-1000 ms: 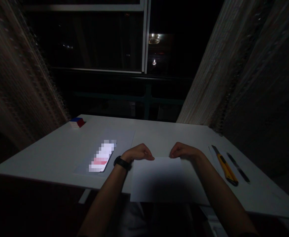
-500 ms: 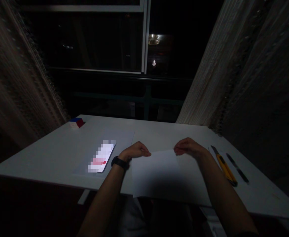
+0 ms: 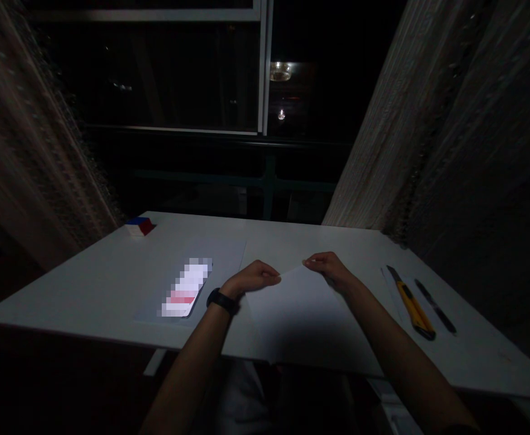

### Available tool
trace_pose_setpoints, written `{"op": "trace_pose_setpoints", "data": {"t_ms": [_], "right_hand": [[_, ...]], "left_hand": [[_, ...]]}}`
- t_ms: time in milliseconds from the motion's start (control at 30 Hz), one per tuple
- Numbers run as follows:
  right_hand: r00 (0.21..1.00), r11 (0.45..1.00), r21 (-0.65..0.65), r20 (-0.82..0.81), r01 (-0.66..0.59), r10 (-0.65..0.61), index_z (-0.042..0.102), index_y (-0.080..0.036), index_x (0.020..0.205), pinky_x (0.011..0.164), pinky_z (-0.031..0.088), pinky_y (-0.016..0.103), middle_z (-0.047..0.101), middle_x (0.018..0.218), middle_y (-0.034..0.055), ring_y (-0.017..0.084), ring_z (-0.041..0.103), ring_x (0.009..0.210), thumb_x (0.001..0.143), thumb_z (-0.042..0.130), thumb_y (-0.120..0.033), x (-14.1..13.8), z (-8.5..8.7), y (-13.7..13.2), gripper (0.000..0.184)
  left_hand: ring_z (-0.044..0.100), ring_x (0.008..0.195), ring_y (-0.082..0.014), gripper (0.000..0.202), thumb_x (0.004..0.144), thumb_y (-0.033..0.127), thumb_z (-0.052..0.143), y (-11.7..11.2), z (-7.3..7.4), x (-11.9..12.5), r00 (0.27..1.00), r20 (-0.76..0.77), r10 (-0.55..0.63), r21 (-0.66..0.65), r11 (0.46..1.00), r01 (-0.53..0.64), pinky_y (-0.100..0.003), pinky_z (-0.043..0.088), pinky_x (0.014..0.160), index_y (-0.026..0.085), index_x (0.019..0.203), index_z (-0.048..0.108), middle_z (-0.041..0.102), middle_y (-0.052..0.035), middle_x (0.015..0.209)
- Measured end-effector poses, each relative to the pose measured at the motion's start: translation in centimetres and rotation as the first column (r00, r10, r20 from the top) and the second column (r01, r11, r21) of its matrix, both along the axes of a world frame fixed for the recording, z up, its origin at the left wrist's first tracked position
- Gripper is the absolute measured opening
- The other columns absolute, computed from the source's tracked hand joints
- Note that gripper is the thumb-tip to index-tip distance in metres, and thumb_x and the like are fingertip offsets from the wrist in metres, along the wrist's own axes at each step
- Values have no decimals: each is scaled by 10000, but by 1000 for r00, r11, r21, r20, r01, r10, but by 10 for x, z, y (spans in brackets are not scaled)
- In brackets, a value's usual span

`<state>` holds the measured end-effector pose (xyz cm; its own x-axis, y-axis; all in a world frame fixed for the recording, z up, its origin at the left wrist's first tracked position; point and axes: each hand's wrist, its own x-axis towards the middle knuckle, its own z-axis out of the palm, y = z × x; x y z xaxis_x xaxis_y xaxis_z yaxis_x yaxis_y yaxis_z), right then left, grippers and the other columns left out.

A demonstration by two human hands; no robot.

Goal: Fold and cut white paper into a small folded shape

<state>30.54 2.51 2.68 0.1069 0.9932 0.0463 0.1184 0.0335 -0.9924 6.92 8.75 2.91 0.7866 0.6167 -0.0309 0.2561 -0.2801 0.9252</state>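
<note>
A white sheet of paper (image 3: pixel 299 308) lies at the table's near edge, its lower part in dark shadow. My left hand (image 3: pixel 256 277), with a black watch (image 3: pixel 221 300) on the wrist, pinches the sheet near its far left corner. At the far edge, further right, my right hand (image 3: pixel 331 267) has thumb and fingers closed on the paper. The far edge slants up toward the right hand.
The white table (image 3: pixel 84 284) carries a lit phone (image 3: pixel 187 290) on another sheet at left. A puzzle cube (image 3: pixel 139 226) stands at the back left. On the right lie a yellow utility knife (image 3: pixel 412 305) and a pen (image 3: pixel 436 307). Curtains (image 3: pixel 369 133) flank the dark window.
My right hand has moved left and slightly away from me, nearer the left hand. The sheet has turned, its far edge now slanting more. My left hand has barely shifted.
</note>
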Motion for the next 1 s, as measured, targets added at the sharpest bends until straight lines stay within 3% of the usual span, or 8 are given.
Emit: {"op": "trace_pose_setpoints", "data": {"t_ms": [167, 433, 633, 833, 1000], "right_hand": [[999, 999, 41, 52, -2, 0, 687, -118, 672, 555, 381, 279, 628, 603, 37, 130, 516, 556, 533, 755, -408, -4, -4, 2, 328], [995, 994, 85, 67, 69, -75, 682, -133, 629, 537, 351, 282, 597, 551, 12, 130, 489, 535, 524, 751, -431, 0, -2, 3, 323], [979, 976, 131, 82, 175, -186, 668, -135, 591, 548, 344, 278, 579, 534, 4, 124, 474, 540, 500, 761, -436, 18, 7, 2, 328], [961, 958, 95, 15, 272, -275, 669, -148, 585, 537, 341, 273, 579, 523, 2, 115, 466, 522, 451, 788, -430, 42, 7, 3, 334], [958, 954, 87, 8, 286, -288, 671, -140, 598, 506, 337, 261, 582, 524, 6, 106, 460, 504, 448, 796, -423, 53, 4, 2, 344]], "left_hand": [[452, 540, -99, 294, 697, 369, 601, -3, 0, 1, 1000, 17, 9, -6, 1000, -9, -213, 326, 496, 99, 758, 701, 598, -14, 618], [474, 582, -114, 242, 656, 337, 635, -3, 4, 2, 997, 55, 45, -12, 999, -44, -230, 359, 536, 107, 697, 697, 599, -20, 632], [304, 414, -60, 290, 672, 384, 623, -2, 5, -1, 999, 5, 39, -32, 999, -39, -216, 247, 418, 104, 602, 651, 415, 47, 440], [559, 518, -120, 264, 632, 342, 675, -1, 4, 1, 998, 55, 34, -191, 981, -23, -240, 440, 520, 81, 671, 664, 609, -44, 589], [620, 547, -155, 304, 628, 341, 687, 1, 4, 0, 998, 59, 19, -263, 965, -3, -268, 481, 559, 53, 723, 667, 660, -103, 616]]}}
